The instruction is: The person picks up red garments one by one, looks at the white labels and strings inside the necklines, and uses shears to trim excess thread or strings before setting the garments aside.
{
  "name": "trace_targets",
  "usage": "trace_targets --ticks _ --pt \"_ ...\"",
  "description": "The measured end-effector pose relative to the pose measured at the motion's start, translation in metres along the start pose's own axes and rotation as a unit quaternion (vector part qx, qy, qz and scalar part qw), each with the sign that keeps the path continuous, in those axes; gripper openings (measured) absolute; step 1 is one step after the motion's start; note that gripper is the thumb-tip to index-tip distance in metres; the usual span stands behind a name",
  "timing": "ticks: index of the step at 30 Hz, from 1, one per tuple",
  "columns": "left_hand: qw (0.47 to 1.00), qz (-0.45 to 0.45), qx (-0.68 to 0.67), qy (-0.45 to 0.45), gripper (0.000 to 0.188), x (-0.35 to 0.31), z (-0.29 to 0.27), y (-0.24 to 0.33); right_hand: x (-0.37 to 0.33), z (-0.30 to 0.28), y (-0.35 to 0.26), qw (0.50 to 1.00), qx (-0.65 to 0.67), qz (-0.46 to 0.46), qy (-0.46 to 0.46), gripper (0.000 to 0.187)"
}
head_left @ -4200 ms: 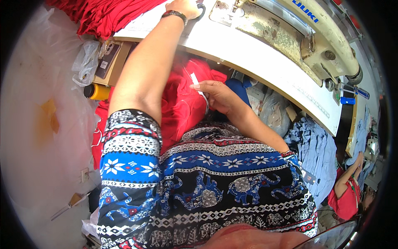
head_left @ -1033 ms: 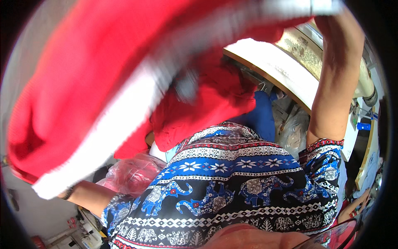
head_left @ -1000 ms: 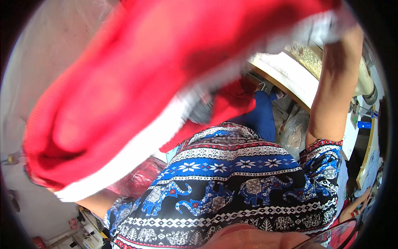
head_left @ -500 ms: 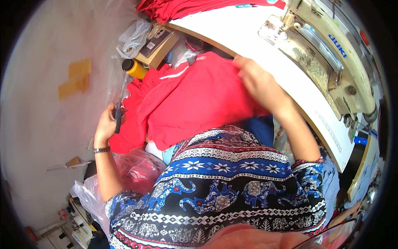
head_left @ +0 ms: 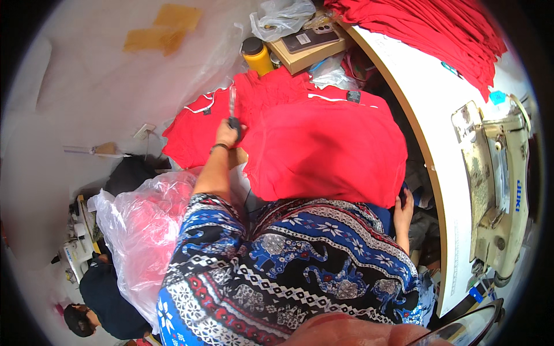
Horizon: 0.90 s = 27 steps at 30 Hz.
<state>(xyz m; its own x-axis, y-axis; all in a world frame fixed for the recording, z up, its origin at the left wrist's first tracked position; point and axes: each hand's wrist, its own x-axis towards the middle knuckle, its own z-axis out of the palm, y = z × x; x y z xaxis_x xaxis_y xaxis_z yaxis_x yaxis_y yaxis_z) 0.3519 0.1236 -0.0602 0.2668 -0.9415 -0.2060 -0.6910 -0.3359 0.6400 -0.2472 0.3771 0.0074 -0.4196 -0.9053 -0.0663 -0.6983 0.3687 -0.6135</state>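
A red shirt with white neck tape and a dark label lies spread across my lap. My left hand is closed around the black handles of a pair of scissors, whose blurred blades point away from me over the red cloth. Left of it lies another red garment, also with white tape and a dark label. Beside the right edge of the shirt, my right hand rests low near my lap, fingers apart, with nothing visible in it.
A white table curves along the right, bearing a sewing machine and piled red cloth. Beyond the shirt are a yellow bottle and a phone on a cardboard box. A clear plastic bag and another person are at left.
My right hand has left the shirt's far right part and dropped to its near right edge. The shirt lies flatter. My left hand has moved inward with the scissors, and the view has turned.
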Motion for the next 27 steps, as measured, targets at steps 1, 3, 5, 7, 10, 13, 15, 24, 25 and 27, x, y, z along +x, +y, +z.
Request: trace_targets --ticks 1,3,5,7,10,13,15,24,25,27 --pt "0.996 -0.029 -0.086 -0.023 0.057 -0.014 0.012 -0.018 -0.006 0.001 0.003 1.000 0.021 0.012 -0.017 0.040" --pt "0.991 -0.068 -0.111 -0.017 0.055 -0.033 0.037 -0.024 -0.020 0.002 0.012 0.998 0.035 0.025 -0.043 0.036" --pt "0.995 -0.085 0.024 0.035 0.053 -0.046 0.035 0.025 -0.033 0.000 0.020 0.998 0.009 0.023 -0.056 0.035" --pt "0.992 -0.089 -0.019 0.089 0.047 -0.063 0.024 0.028 -0.036 0.002 0.002 0.998 0.004 -0.007 -0.067 0.033" --pt "0.985 -0.075 -0.075 0.135 0.037 -0.070 0.020 0.020 -0.027 0.002 -0.007 0.997 -0.022 -0.048 -0.063 0.033" --pt "0.956 -0.085 -0.210 0.188 0.028 -0.059 0.017 0.002 -0.011 -0.006 -0.021 0.996 0.033 -0.037 -0.080 0.031" --pt "0.919 -0.082 -0.326 0.208 0.025 -0.039 0.000 -0.018 -0.004 -0.005 -0.020 0.993 0.062 -0.046 -0.093 0.029" --pt "0.842 -0.120 -0.521 0.073 0.017 -0.040 -0.035 0.020 -0.012 -0.014 -0.019 0.993 0.059 0.012 -0.106 0.023" --pt "0.818 -0.145 -0.555 0.032 0.019 -0.038 -0.048 0.018 -0.014 -0.015 -0.012 0.993 0.058 0.005 -0.105 0.021" --pt "0.725 -0.129 -0.671 0.087 0.022 -0.032 -0.068 0.042 -0.014 -0.017 -0.008 0.994 0.057 0.002 -0.091 0.019"
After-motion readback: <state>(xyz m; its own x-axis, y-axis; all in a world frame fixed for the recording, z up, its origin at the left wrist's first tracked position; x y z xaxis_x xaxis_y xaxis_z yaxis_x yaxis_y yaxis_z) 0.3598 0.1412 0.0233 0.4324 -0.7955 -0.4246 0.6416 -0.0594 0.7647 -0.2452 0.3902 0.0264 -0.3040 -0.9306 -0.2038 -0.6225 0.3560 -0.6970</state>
